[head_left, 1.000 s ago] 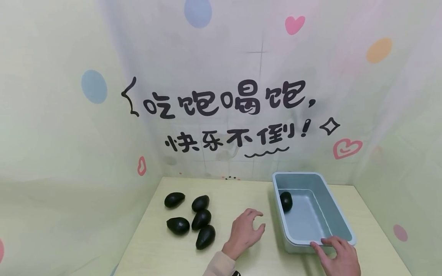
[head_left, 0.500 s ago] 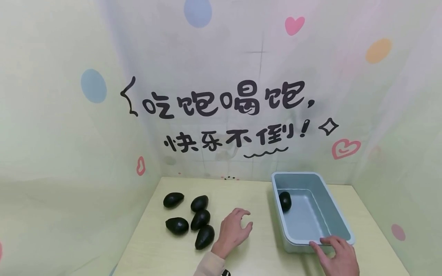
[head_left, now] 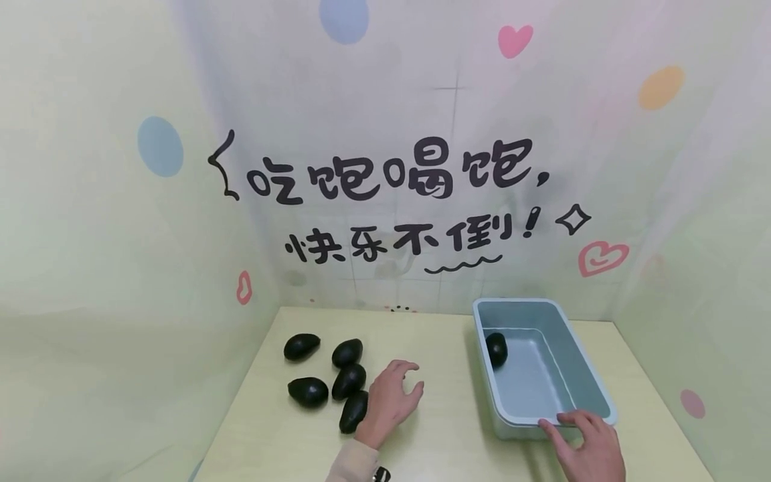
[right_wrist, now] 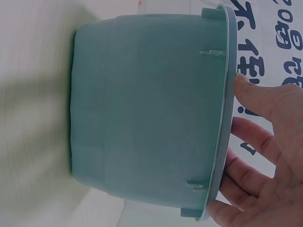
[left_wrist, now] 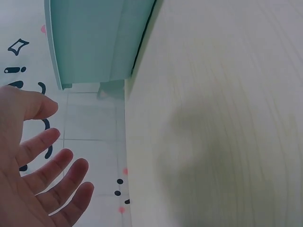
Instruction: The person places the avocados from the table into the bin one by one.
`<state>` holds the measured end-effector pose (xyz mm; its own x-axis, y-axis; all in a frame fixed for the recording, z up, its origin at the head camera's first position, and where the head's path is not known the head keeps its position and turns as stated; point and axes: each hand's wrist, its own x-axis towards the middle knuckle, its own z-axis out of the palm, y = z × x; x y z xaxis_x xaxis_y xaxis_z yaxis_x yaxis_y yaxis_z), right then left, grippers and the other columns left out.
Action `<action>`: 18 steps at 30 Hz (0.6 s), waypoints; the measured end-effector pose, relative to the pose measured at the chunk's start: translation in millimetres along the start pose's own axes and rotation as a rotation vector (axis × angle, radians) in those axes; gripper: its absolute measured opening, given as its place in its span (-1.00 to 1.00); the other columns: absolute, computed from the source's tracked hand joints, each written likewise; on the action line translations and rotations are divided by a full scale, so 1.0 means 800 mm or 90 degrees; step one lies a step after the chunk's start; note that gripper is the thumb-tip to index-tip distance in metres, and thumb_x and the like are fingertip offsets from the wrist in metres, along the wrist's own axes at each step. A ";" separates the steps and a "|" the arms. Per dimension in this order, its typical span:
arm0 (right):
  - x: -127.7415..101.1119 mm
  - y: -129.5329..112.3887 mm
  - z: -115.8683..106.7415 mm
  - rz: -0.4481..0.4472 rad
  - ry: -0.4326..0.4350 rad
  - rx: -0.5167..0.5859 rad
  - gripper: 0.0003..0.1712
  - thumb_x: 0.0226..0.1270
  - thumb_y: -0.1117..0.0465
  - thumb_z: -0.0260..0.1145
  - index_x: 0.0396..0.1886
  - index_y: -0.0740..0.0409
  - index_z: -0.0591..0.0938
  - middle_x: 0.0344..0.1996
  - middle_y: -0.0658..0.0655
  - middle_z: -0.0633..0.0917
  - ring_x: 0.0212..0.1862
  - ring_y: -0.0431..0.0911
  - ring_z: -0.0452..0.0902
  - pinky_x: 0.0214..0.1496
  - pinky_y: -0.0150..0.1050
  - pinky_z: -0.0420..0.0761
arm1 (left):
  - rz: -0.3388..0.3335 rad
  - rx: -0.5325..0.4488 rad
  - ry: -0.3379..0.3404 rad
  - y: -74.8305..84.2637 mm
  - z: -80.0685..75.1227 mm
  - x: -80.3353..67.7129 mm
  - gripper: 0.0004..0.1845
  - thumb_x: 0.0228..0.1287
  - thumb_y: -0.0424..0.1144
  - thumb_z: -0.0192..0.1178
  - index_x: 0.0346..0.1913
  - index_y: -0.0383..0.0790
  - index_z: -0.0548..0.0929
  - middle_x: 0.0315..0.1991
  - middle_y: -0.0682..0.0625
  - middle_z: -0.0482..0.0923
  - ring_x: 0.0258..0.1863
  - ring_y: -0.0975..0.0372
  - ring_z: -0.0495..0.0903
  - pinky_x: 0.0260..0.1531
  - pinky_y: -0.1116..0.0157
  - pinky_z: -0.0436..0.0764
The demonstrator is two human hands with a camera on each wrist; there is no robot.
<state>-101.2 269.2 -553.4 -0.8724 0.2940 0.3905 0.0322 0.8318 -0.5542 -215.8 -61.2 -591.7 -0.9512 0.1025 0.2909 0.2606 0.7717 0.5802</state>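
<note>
And here we have the left hand (head_left: 388, 402), bare, slanting up from the bottom of the head view, fingers bending across to the right! We see a pale sleeve (head_left: 353, 462) ending just short of the wrist. From the left wrist camera we get the palm side: fingers (left_wrist: 57, 172) fanned and loosely bent, a clear gap before the thumb (left_wrist: 40, 106). Over to the right hand (head_left: 589, 445), well apart from its partner, and we've got a light grip here, thumb and bent fingers slightly spread, fingertips almost lined up!

Draped booth (head_left: 90, 234) — printed cloth (head_left: 373, 87) (hearts (head_left: 515, 41))
</note>
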 end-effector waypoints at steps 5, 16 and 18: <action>-0.001 -0.001 0.001 0.002 0.000 0.003 -0.68 0.10 0.08 0.67 -0.32 0.21 0.80 -0.18 0.29 0.77 0.00 0.34 0.62 0.09 0.22 0.47 | -0.008 0.008 0.009 -0.010 -0.007 -0.001 -0.68 0.34 -0.06 0.40 0.10 -0.01 0.79 0.13 0.01 0.73 0.00 0.09 0.77 -0.13 0.10 0.70; -0.002 -0.003 0.000 0.009 -0.001 0.009 -0.68 0.10 0.09 0.67 -0.32 0.23 0.80 -0.17 0.30 0.77 0.02 0.34 0.61 0.12 0.22 0.45 | -0.040 0.020 0.027 -0.029 -0.022 -0.003 -0.69 0.35 -0.06 0.41 0.11 0.00 0.79 0.15 0.04 0.73 -0.03 0.11 0.77 -0.20 0.12 0.68; -0.002 -0.003 0.001 0.004 0.004 0.010 -0.68 0.10 0.09 0.67 -0.32 0.22 0.79 -0.17 0.30 0.77 0.01 0.34 0.60 0.11 0.21 0.45 | -0.044 0.017 0.029 -0.032 -0.023 -0.005 -0.68 0.35 -0.06 0.41 0.12 -0.01 0.79 0.15 0.03 0.73 -0.01 0.09 0.76 -0.18 0.09 0.68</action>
<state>-100.3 266.7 -553.1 -0.8693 0.3017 0.3916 0.0293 0.8222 -0.5684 -215.8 -93.2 -593.6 -0.9581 0.0195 0.2858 0.1892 0.7920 0.5804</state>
